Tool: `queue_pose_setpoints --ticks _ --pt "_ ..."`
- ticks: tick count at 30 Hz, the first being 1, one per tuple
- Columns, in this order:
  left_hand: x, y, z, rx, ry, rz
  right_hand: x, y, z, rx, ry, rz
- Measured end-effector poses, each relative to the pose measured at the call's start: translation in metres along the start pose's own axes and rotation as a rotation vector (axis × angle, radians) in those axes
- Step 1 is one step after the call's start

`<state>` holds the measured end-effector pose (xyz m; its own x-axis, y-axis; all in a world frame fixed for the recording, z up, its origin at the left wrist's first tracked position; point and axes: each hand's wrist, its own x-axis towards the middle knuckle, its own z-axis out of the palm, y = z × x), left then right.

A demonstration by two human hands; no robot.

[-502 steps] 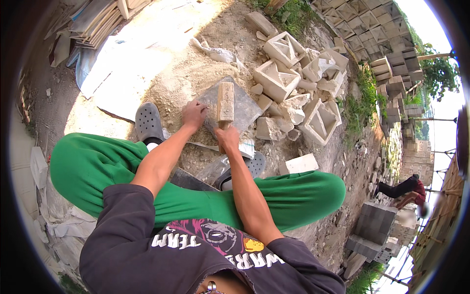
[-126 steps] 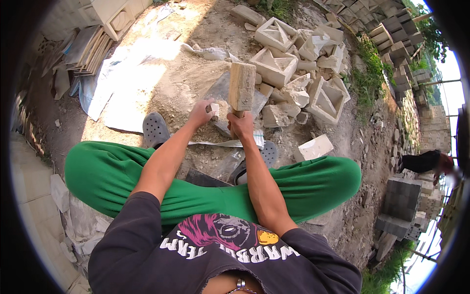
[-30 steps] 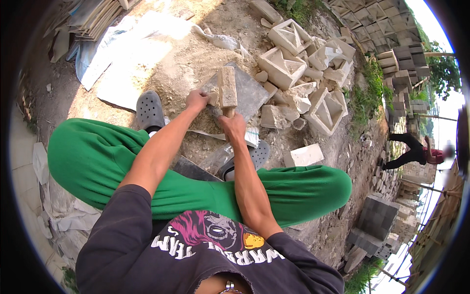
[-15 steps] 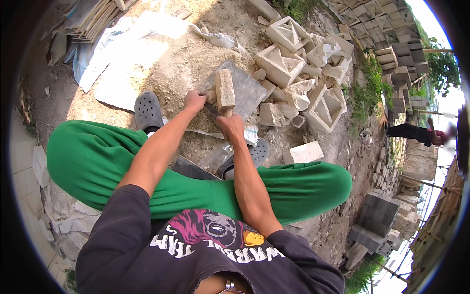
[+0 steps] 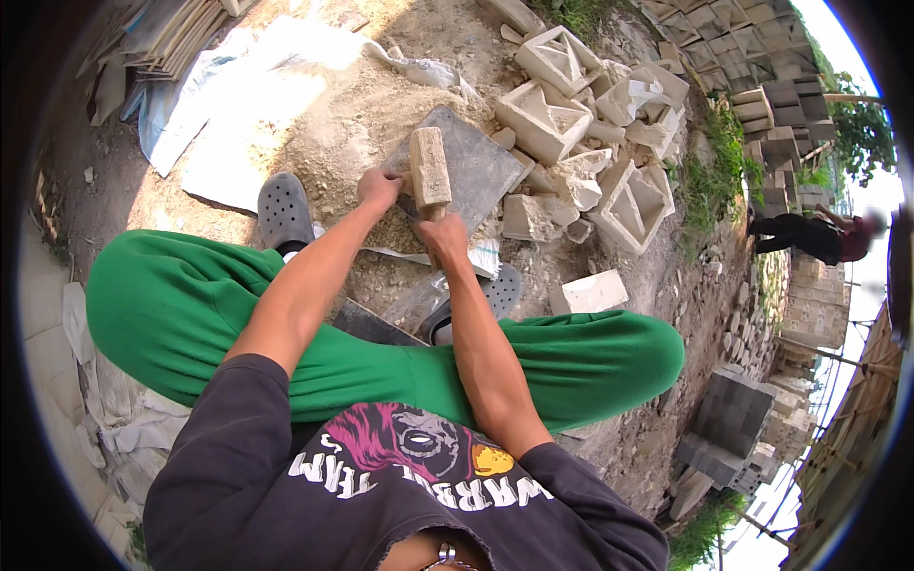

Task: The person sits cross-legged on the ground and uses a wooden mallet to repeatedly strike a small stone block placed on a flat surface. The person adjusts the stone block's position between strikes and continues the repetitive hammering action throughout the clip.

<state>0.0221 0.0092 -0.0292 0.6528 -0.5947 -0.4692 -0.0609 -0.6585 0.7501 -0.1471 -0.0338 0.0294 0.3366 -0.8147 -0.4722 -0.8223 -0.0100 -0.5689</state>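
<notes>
My right hand (image 5: 444,234) is closed around the handle of a wooden mallet (image 5: 429,167), whose blocky, dusty head points away from me. Just left of the mallet head, my left hand (image 5: 379,187) is closed, its fingertips beside a small pale piece mostly hidden behind the mallet. Beneath both hands lies a dark grey flat slab (image 5: 476,176), with crumbled pale material along its left side. My legs, in green trousers, are spread on either side of the work.
Broken pale hollow blocks (image 5: 543,119) are piled to the right of the slab. A pale brick (image 5: 590,292) lies near my right knee. White sheeting (image 5: 243,133) covers ground at the far left. Grey blocks (image 5: 733,419) are stacked at right, and another person (image 5: 809,235) stands far right.
The mallet and my right hand have shifted slightly left and away from me. My left hand has moved a little the same way. The distant person has changed posture.
</notes>
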Motion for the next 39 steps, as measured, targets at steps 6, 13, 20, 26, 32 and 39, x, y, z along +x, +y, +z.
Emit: queue_pose_setpoints --ticks 6,13,20,26,32,39 --pt "0.007 -0.016 0.0 0.047 0.015 0.028 -0.02 -0.028 -0.021 0.203 0.14 -0.109" --pt "0.006 -0.021 0.0 -0.05 0.011 0.041 -0.024 -0.052 -0.033 0.304 0.22 -0.219" --pt "-0.002 -0.006 -0.005 0.01 0.043 0.058 -0.009 -0.009 -0.016 0.097 -0.037 0.036" --pt "-0.008 -0.008 -0.001 0.001 0.038 0.126 -0.013 -0.04 -0.035 0.324 0.249 -0.209" --pt "-0.004 -0.003 -0.003 0.013 0.029 0.131 -0.007 -0.013 -0.01 0.267 0.044 -0.118" --pt "0.0 -0.008 -0.006 0.031 0.019 0.053 -0.009 -0.029 -0.027 0.16 0.025 -0.035"
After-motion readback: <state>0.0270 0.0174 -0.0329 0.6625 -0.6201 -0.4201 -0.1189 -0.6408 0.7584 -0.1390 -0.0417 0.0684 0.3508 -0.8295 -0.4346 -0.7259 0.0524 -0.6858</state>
